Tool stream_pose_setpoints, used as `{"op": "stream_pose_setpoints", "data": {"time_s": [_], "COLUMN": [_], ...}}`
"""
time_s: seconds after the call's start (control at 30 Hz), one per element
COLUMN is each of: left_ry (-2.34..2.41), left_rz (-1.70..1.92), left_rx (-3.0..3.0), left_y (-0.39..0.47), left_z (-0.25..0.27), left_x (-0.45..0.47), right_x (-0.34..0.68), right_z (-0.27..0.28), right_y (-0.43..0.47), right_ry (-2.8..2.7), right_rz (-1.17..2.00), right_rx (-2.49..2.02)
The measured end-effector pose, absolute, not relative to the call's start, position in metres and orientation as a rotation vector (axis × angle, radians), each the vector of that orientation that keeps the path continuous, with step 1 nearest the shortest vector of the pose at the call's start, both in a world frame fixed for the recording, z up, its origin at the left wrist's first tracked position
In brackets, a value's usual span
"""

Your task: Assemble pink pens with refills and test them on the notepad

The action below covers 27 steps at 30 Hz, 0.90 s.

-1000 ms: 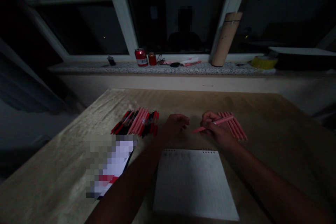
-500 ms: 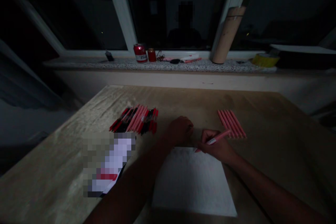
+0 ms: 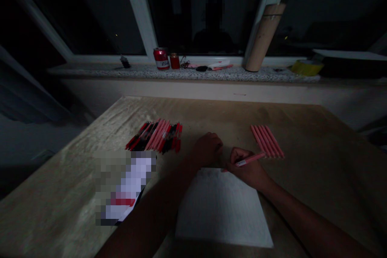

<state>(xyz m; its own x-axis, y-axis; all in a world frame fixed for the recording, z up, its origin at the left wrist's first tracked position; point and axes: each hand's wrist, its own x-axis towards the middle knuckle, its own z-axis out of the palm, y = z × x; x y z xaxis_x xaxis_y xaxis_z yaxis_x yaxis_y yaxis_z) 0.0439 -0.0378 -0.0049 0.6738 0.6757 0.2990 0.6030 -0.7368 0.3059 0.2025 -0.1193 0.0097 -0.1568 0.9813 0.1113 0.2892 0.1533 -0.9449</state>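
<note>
A pink pen (image 3: 252,158) with a white label is pinched in my right hand (image 3: 248,169), its tip at the far edge of a white sheet of paper (image 3: 225,209). My left hand (image 3: 208,147) rests just beyond the paper's upper left corner, fingers curled in; the dim light hides whether anything is under them. Several pink pens (image 3: 266,141) lie in a neat row to the right of my hands. On the left is a wider bunch of red, black and pink pens (image 3: 157,135).
A lit phone-like device (image 3: 133,185), blurred out, lies left of my left forearm. The windowsill (image 3: 217,74) behind the table holds a red can (image 3: 161,59), a small red jar (image 3: 174,61), a tall brown tube (image 3: 264,38) and a yellow tape roll (image 3: 306,67).
My right hand and the pen have shifted slightly left along the paper's far edge. My left hand stays in place.
</note>
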Motion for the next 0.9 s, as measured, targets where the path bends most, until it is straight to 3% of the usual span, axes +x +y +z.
{"op": "stream_pose_setpoints", "data": {"time_s": [0.43, 0.9], "left_ry": [1.023, 1.033], "left_rz": [0.588, 0.593], "left_rx": [2.691, 2.674], "left_y": [-0.0381, -0.0391], "left_z": [-0.0029, -0.0032], "left_x": [0.0449, 0.044], "right_x": [0.2, 0.204], "right_z": [0.0069, 0.0024], "right_y": [-0.1203, -0.121], "right_ry": [-1.693, -1.635], "right_rz": [0.908, 0.989], "right_rx": [-1.281, -1.247]}}
